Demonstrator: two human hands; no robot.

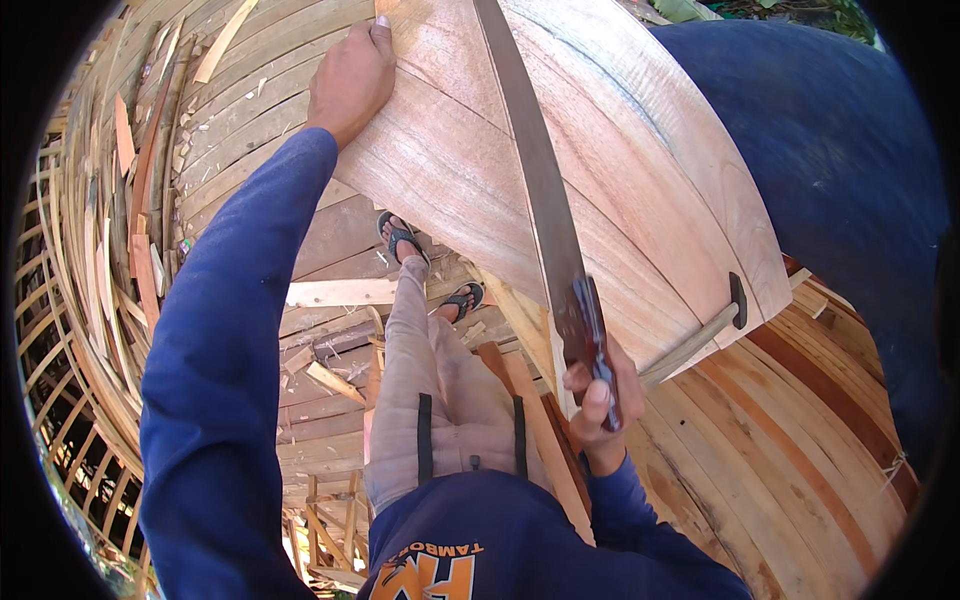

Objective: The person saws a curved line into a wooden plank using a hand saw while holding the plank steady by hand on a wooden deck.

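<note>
Nearest the camera is the person's navy shirt (500,515), its long left sleeve (225,340) running up the picture. The right hand (605,400) is closed round the dark marbled handle of a handsaw (545,190), its elbow bent close to the body. The left hand (352,82) is set on the near-left edge of a wooden panel (640,220), arm reaching forward, thumb pointing away; most of its fingers are hidden, so how tightly it grips I cannot tell. The panel spans the upper middle and right, pale pinkish-brown, with flowing grain and long dark lines. The saw's long grey blade slants above it, and a hammer (738,300) lies on its right-hand end.
</note>
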